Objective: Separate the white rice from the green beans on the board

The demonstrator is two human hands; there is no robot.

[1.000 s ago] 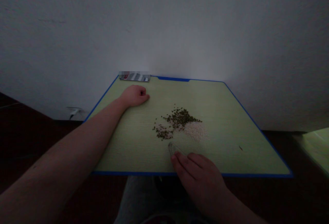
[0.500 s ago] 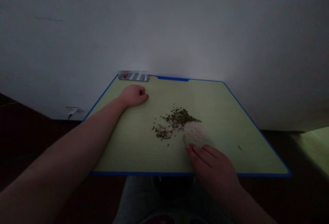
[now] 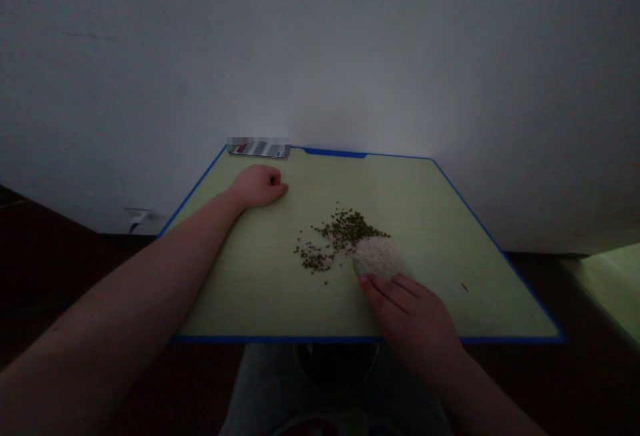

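Observation:
On the pale table (image 3: 240, 303) lies a loose scatter of small dark green beans (image 3: 350, 228). A heap of white rice-like grains (image 3: 380, 254) touches their lower right side, and some pale grains mix with the beans at the left. My right hand (image 3: 413, 309) is closed at the near side of this heap, its fingers pinching a clear, round-edged piece (image 3: 357, 267) whose full shape is hidden by the hand and grains. Curled into a loose fist, my left hand (image 3: 259, 186) rests on the table to the left of the beans, with nothing visible in it.
A phone-like flat device (image 3: 259, 149), partly blurred out, lies at the far left corner. A thin brown sliver (image 3: 465, 287) is on the right side. Blue edging rims the table, and a wall (image 3: 330, 56) stands behind it. A dark round container (image 3: 337, 366) shows below the front edge.
My right hand and the clear piece have shifted slightly away from me, up against the white heap. The left hand stays where it was; the view has moved a little.

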